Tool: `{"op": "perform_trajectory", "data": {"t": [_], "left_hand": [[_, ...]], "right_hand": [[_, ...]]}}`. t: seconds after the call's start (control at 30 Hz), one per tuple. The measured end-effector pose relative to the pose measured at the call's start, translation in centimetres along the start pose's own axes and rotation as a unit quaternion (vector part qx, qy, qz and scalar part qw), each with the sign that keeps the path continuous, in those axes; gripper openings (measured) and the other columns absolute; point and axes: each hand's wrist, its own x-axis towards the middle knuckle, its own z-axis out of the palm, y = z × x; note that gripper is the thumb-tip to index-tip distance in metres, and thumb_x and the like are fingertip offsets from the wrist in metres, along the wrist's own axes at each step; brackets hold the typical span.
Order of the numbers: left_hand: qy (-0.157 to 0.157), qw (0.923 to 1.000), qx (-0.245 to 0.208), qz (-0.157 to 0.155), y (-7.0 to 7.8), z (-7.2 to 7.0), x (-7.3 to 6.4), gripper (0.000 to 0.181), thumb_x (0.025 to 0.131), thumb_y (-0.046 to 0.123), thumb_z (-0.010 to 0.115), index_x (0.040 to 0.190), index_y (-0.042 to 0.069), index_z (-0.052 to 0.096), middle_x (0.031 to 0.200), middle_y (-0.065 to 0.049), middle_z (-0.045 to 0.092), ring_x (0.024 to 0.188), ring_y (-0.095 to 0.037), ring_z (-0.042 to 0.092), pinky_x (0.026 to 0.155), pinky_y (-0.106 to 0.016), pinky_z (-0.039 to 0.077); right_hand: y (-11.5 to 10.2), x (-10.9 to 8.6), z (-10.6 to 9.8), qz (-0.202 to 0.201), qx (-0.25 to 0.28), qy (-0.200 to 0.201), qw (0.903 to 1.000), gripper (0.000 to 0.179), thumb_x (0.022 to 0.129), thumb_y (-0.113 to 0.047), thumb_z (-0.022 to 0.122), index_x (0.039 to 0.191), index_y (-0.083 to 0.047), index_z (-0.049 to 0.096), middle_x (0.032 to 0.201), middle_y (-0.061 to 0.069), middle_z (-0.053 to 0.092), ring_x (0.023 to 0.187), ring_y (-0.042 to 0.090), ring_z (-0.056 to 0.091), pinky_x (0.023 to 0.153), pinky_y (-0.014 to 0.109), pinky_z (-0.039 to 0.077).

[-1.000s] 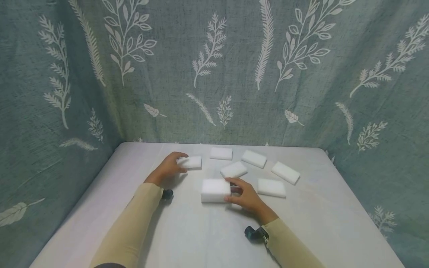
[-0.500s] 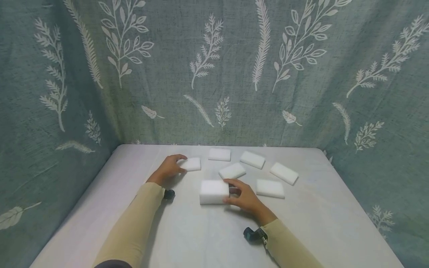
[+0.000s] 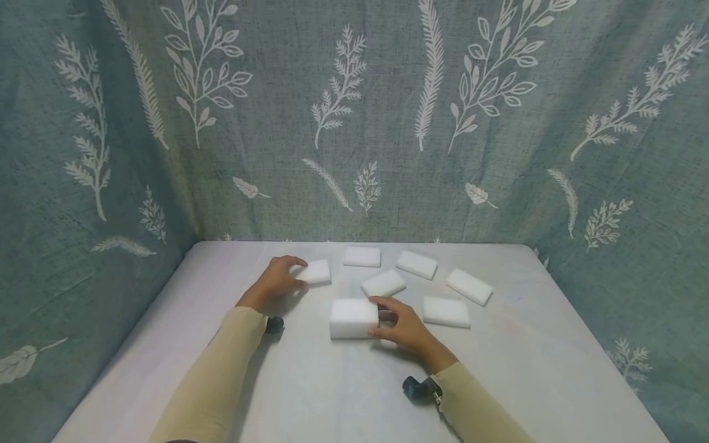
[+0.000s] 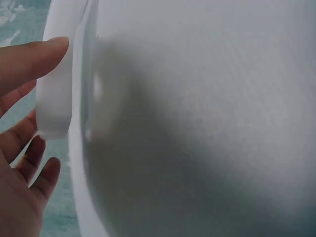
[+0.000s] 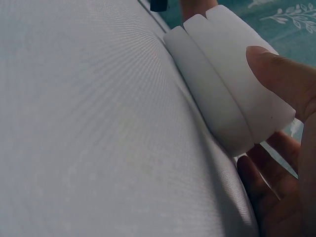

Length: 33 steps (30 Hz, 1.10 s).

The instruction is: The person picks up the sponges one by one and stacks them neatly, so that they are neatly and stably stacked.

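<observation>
White and flat, one block (image 3: 317, 272) is at the far left of the table (image 3: 332, 400); we pinch its left end with our left hand (image 3: 278, 277). With our right hand (image 3: 405, 325) we grip the right end of a three-layer stack (image 3: 353, 319), nearer us in the middle. Five loose blocks (image 3: 469, 287) lie beyond and right of it, apart from one another. Green cloth (image 3: 399, 203) hangs beyond the far edge.

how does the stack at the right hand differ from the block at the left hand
The stack is visibly layered; the block looks like a single slab. The stack is thicker than the block. The stack sits nearer the head camera, the block farther back. Both are white.
</observation>
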Motion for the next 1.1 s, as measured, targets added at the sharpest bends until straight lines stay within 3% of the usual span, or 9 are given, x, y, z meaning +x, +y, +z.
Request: {"op": "perform_trajectory", "data": {"t": [0.4, 0.67, 0.87, 1.1], "left_hand": [[0.043, 0.9945, 0.006, 0.096, 2.3, -0.3, -2.2, 0.051, 0.078, 0.02, 0.084, 0.124, 0.01, 0.065, 0.136, -0.015, 0.052, 0.128, -0.035, 0.037, 0.106, -0.053, 0.032], [0.05, 0.9914, 0.005, 0.12, 4.1, -0.5, -4.0, 0.049, 0.077, 0.024, 0.084, 0.122, 0.013, 0.067, 0.133, -0.013, 0.054, 0.126, -0.034, 0.04, 0.104, -0.054, 0.035], [0.037, 0.9908, 0.002, 0.13, 5.3, -0.1, -5.2, 0.049, 0.078, 0.026, 0.084, 0.121, 0.015, 0.066, 0.132, -0.008, 0.055, 0.127, -0.031, 0.039, 0.103, -0.055, 0.036], [0.027, 0.9858, 0.006, 0.166, 6.2, 0.6, -6.7, 0.046, 0.078, 0.027, 0.084, 0.119, 0.017, 0.067, 0.126, -0.004, 0.057, 0.123, -0.028, 0.042, 0.101, -0.051, 0.039]], "right_hand": [[0.1, 0.0, -0.1, 0.007, -0.001, 0.006, 1.0, 0.066, 0.083, -0.014, 0.079, 0.141, -0.005, 0.05, 0.144, 0.02, 0.044, 0.119, 0.04, 0.054, 0.098, 0.051, 0.044], [-0.3, -0.1, -0.3, 0.001, -0.01, 0.001, 1.0, 0.061, 0.087, -0.015, 0.074, 0.141, -0.004, 0.049, 0.144, 0.02, 0.044, 0.122, 0.04, 0.052, 0.101, 0.051, 0.042], [0.0, 0.0, -0.2, -0.002, -0.007, 0.0, 1.0, 0.061, 0.087, -0.016, 0.075, 0.141, -0.005, 0.049, 0.144, 0.019, 0.044, 0.122, 0.038, 0.052, 0.102, 0.049, 0.041], [3.9, 1.1, 0.3, -0.007, -0.015, 0.016, 0.9997, 0.063, 0.085, -0.026, 0.077, 0.141, -0.016, 0.051, 0.144, 0.01, 0.046, 0.121, 0.031, 0.054, 0.101, 0.042, 0.044]]}}
